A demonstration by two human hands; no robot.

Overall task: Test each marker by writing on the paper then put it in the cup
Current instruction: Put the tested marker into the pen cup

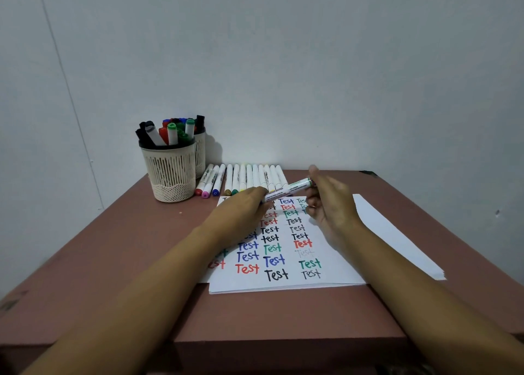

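A white marker (287,189) is held level above the paper (286,250), between both hands. My left hand (243,208) grips its left end and my right hand (330,204) pinches its right end. The paper is covered with the word "Test" in black, blue, red and green. A row of several white markers (243,177) lies at the table's back, behind the paper. At the back left a beige mesh cup (170,173) holds several markers, caps up.
A second mesh cup (200,153) with markers stands right behind the first. The paper lies on a stack of blank sheets (397,233) spreading to the right. The brown table (113,261) stands against a white wall.
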